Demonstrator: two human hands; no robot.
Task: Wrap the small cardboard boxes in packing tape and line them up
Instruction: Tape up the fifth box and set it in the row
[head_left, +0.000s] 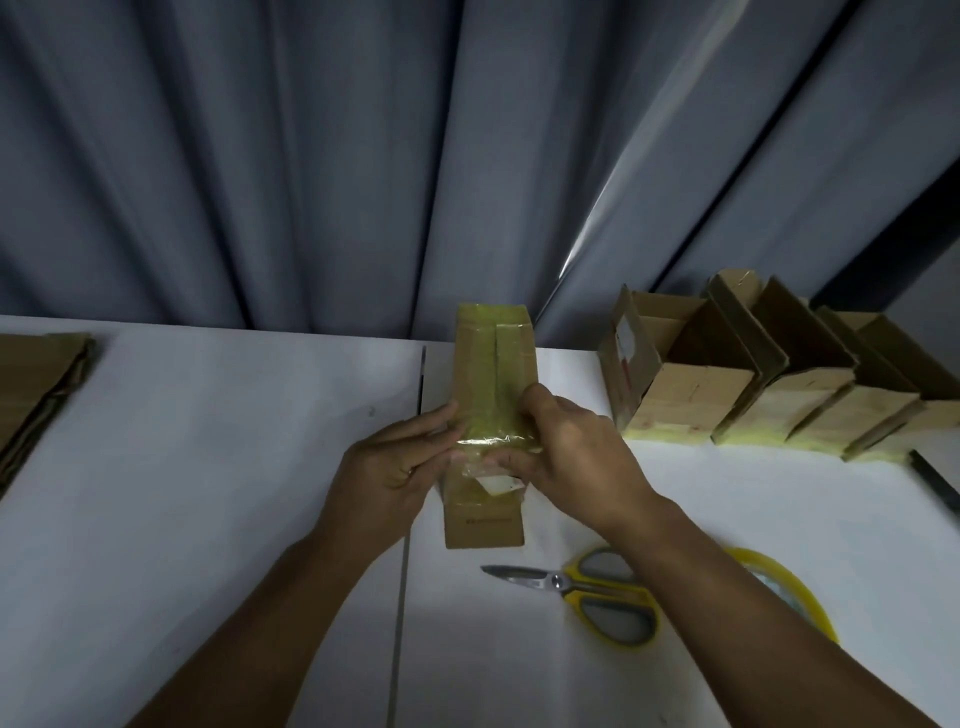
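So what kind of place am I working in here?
Probably a makeshift packing station: a white table before a grey curtain, with cardboard boxes lined up, scissors and a tape roll.

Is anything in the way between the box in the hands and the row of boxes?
Nothing visible. Only bare table lies between the held box and the row of boxes; the scissors and tape roll lie nearer the person.

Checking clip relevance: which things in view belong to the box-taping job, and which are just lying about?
Job: tall brown cardboard box, partly taped, held by left hand and right hand; row of open brown cardboard boxes, right; yellow tape roll; yellow-handled scissors.
Lying about: flattened brown cardboard, far left; dark slim object, right edge, unidentifiable.
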